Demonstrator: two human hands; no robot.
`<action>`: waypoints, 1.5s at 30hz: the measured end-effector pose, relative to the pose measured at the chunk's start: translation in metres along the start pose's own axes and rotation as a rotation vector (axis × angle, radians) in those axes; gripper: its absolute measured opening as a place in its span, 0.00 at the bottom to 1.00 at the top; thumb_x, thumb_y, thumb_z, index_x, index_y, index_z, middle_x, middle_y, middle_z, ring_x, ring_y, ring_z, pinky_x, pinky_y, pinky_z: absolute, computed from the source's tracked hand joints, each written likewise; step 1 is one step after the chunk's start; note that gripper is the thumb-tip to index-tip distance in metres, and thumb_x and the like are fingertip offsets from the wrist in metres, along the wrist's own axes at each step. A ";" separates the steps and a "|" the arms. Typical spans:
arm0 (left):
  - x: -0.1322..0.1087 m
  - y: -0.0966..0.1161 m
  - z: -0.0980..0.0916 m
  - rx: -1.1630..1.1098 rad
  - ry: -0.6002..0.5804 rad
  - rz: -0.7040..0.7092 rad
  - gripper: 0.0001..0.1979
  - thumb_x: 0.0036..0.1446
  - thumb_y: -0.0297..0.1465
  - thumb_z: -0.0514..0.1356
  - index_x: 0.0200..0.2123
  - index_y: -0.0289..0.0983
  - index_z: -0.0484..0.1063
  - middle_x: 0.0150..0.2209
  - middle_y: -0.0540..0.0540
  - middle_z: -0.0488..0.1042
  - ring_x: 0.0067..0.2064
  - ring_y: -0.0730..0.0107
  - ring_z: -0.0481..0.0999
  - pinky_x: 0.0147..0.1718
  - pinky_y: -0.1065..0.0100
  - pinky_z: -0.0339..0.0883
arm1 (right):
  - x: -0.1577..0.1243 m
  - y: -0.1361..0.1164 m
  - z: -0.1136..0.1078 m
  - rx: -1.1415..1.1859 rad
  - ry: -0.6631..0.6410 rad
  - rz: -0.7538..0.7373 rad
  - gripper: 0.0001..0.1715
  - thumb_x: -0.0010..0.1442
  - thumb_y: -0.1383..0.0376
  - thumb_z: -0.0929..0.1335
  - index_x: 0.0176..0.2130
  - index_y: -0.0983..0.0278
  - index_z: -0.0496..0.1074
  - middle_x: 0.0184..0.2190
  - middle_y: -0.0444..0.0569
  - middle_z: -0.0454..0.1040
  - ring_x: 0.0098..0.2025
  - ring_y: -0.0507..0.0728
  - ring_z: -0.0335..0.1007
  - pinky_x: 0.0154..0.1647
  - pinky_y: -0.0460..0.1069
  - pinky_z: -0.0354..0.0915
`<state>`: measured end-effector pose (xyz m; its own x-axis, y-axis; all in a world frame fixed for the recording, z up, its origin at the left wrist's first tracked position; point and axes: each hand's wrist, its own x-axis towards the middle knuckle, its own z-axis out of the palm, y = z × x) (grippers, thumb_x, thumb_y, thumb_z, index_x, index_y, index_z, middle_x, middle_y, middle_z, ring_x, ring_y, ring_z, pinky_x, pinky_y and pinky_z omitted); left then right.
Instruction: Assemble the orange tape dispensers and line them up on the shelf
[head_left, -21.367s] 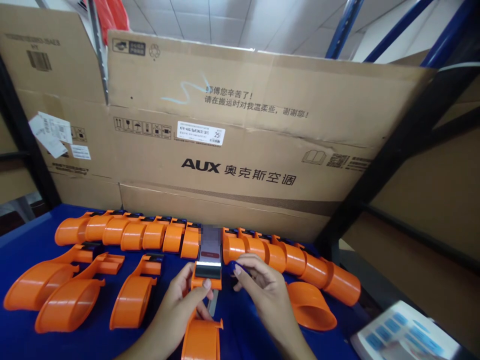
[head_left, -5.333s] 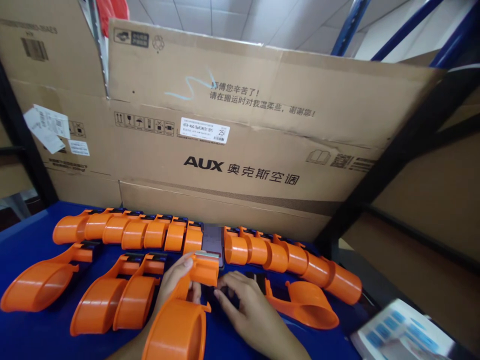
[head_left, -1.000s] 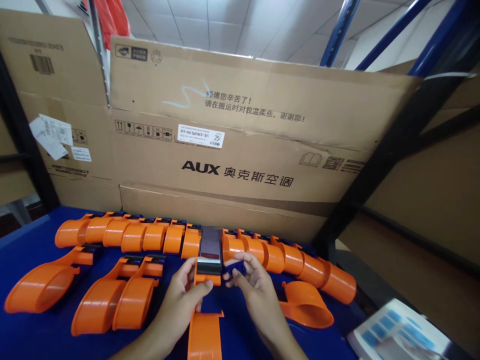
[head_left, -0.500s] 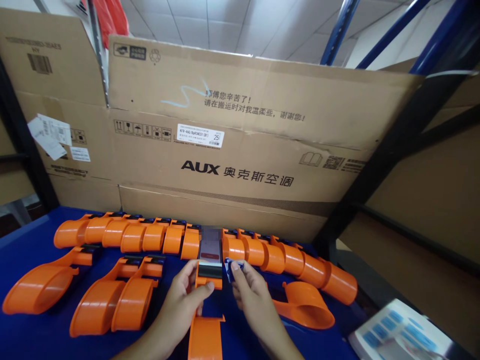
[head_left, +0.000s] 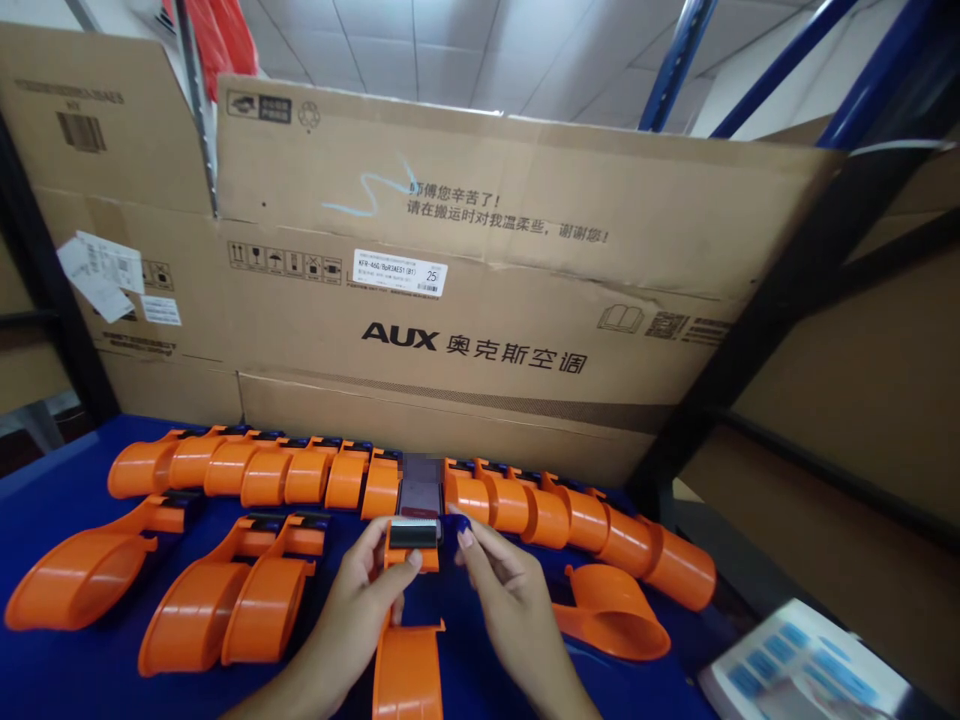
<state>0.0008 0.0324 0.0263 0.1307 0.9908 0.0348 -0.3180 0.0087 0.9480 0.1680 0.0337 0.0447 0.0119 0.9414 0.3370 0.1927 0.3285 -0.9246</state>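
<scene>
My left hand point(head_left: 367, 585) is closed round the head of an orange tape dispenser point(head_left: 409, 670), its thumb on the front below a black strip and a pale toothed edge. The dispenser's wide curved body hangs toward me. Just right of the head, my right hand point(head_left: 502, 575) pinches a small dark blue piece point(head_left: 454, 523) between thumb and fingers. That piece touches or nearly touches the dispenser's right end; what it is exactly I cannot make out. Behind the hands lies a dark flat panel point(head_left: 421, 485) with a blurred top.
Rows of orange tape dispensers point(head_left: 266, 474) line the back of the blue table point(head_left: 45, 480). Several more lie nearer at left point(head_left: 195, 615), and one dispenser point(head_left: 619, 610) at right. A large cardboard sheet point(head_left: 480, 300) stands behind. A white-and-blue box point(head_left: 802, 665) sits at front right.
The dispenser in my left hand has come slightly down and left. My right hand has brought the blue piece up close against the dispenser's right end.
</scene>
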 end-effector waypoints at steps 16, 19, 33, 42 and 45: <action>0.002 -0.006 -0.002 -0.029 -0.004 0.021 0.19 0.52 0.42 0.70 0.44 0.40 0.75 0.29 0.53 0.72 0.21 0.79 0.61 0.20 0.75 0.58 | -0.013 0.001 -0.001 -0.498 -0.131 -0.239 0.07 0.67 0.64 0.64 0.34 0.58 0.64 0.26 0.42 0.69 0.27 0.55 0.65 0.28 0.47 0.59; 0.002 -0.006 -0.002 -0.019 0.003 0.020 0.20 0.51 0.42 0.71 0.45 0.40 0.75 0.28 0.54 0.72 0.21 0.79 0.61 0.20 0.75 0.58 | -0.013 0.000 -0.002 -0.510 -0.164 -0.251 0.08 0.68 0.63 0.64 0.34 0.59 0.65 0.28 0.44 0.71 0.30 0.55 0.67 0.29 0.48 0.60; 0.000 -0.002 0.002 -0.082 -0.002 0.014 0.20 0.52 0.40 0.71 0.46 0.40 0.77 0.28 0.52 0.75 0.21 0.78 0.64 0.22 0.75 0.61 | -0.011 -0.006 -0.012 -0.400 -0.184 -0.211 0.09 0.68 0.58 0.64 0.35 0.59 0.65 0.33 0.46 0.70 0.35 0.57 0.67 0.36 0.49 0.64; -0.015 -0.003 0.007 -0.267 -0.172 -0.167 0.48 0.55 0.39 0.70 0.72 0.40 0.48 0.27 0.47 0.80 0.22 0.64 0.80 0.28 0.64 0.73 | -0.005 -0.004 -0.017 0.043 -0.274 0.086 0.24 0.68 0.47 0.61 0.57 0.54 0.69 0.55 0.50 0.73 0.62 0.64 0.64 0.63 0.57 0.59; -0.019 0.002 0.010 -0.278 -0.216 -0.242 0.48 0.50 0.37 0.74 0.70 0.47 0.54 0.51 0.36 0.79 0.33 0.55 0.86 0.34 0.57 0.77 | -0.005 -0.006 -0.017 0.178 -0.344 0.088 0.23 0.67 0.48 0.63 0.54 0.55 0.71 0.53 0.51 0.75 0.60 0.65 0.67 0.60 0.57 0.62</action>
<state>0.0070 0.0127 0.0304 0.4168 0.9050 -0.0848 -0.4911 0.3028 0.8168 0.1830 0.0256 0.0519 -0.3141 0.9272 0.2041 0.0322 0.2253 -0.9738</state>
